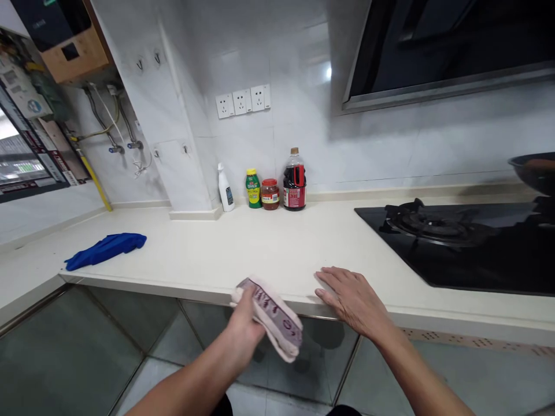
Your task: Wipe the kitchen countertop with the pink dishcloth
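Observation:
My left hand [246,322] grips a folded towel [277,318], pale pink with a greyish-purple patterned band, thumb on top. The towel hangs tilted at the front edge of the countertop [191,254], partly over the cabinet doors below. To its right, my right hand [349,296] rests palm down on the counter's front edge, fingers stretched out and nothing in them. A bunched blue cloth [106,249] lies on the counter at the left, apart from both hands.
Along the back wall stand a white spray bottle [225,189], a green bottle with a yellow cap [253,189], a red-lidded jar [270,195] and a dark sauce bottle [295,184]. On the right is a black gas stove [459,260] with a pan [535,172], below a range hood [451,52].

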A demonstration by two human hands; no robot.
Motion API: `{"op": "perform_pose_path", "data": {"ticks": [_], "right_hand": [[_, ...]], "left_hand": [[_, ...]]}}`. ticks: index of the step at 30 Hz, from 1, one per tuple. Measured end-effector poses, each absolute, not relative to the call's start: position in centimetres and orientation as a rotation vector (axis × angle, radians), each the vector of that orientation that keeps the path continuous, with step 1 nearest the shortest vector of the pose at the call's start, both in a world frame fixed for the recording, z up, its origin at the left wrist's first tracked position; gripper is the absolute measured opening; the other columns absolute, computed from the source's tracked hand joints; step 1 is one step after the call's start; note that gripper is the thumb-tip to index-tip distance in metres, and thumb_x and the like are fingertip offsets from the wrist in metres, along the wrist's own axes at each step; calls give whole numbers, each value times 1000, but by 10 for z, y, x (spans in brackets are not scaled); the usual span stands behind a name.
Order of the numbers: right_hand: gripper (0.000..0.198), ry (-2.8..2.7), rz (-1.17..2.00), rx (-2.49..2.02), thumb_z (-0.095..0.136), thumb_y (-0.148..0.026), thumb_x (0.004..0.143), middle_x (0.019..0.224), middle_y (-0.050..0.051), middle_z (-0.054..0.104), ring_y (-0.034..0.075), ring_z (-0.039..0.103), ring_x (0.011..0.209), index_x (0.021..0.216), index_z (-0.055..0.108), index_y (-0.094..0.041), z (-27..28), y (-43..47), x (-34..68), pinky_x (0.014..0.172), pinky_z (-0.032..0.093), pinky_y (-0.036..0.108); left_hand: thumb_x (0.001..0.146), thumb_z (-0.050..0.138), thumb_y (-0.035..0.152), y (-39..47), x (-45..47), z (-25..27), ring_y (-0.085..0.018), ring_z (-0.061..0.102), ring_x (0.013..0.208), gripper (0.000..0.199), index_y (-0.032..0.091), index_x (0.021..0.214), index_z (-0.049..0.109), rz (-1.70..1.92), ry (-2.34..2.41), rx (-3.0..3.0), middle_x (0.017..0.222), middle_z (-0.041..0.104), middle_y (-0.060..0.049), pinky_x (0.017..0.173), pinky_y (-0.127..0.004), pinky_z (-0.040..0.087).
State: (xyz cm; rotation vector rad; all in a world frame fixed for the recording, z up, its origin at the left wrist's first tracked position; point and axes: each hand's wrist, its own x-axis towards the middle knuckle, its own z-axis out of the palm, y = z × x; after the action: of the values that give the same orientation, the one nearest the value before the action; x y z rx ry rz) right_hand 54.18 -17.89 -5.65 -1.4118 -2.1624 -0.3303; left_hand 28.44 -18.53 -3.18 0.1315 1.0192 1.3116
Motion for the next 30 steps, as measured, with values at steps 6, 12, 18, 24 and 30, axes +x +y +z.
{"op": "perform_pose_path", "data": {"ticks": [6,12,18,24,30], "right_hand": [[32,-1695,-12,-1099,43,-42,105,126,8,65,23,60,119,125,61,-24,-46,-212,516,99,52,41],[56,-1995,-169,-853,41,-8,92,143,12,54,21,47,136,147,45,-17,-69,-254,421,112,42,39],[70,-2025,-631,-1060,55,-10,75,144,13,57,29,44,137,145,48,-13,-99,-215,408,110,34,46],[41,-1959,-830,-1304,68,-18,87,122,11,67,31,55,113,127,60,-20,-90,-194,378,92,39,46],[29,-1987,-834,-1194,59,-27,99,117,11,67,28,55,109,127,58,-18,-90,-172,328,91,40,45]], "left_hand": [[97,60,30,-193,342,-46,-21,74,79,20,12,100,69,1243,807,103,91,76,-9,77,-33,60],[97,61,36,-193,320,-44,-15,65,59,26,12,89,68,1080,802,206,71,67,-2,72,-29,57],[98,48,57,-201,267,-33,-21,72,95,47,16,104,70,785,788,393,102,76,-10,91,-34,52],[80,67,60,-214,182,-34,-23,71,96,52,20,112,67,807,1186,1208,108,76,-8,89,-35,49],[89,52,47,-176,175,4,-26,65,107,32,22,102,68,1387,1522,2166,107,73,-9,99,-40,46]]}}
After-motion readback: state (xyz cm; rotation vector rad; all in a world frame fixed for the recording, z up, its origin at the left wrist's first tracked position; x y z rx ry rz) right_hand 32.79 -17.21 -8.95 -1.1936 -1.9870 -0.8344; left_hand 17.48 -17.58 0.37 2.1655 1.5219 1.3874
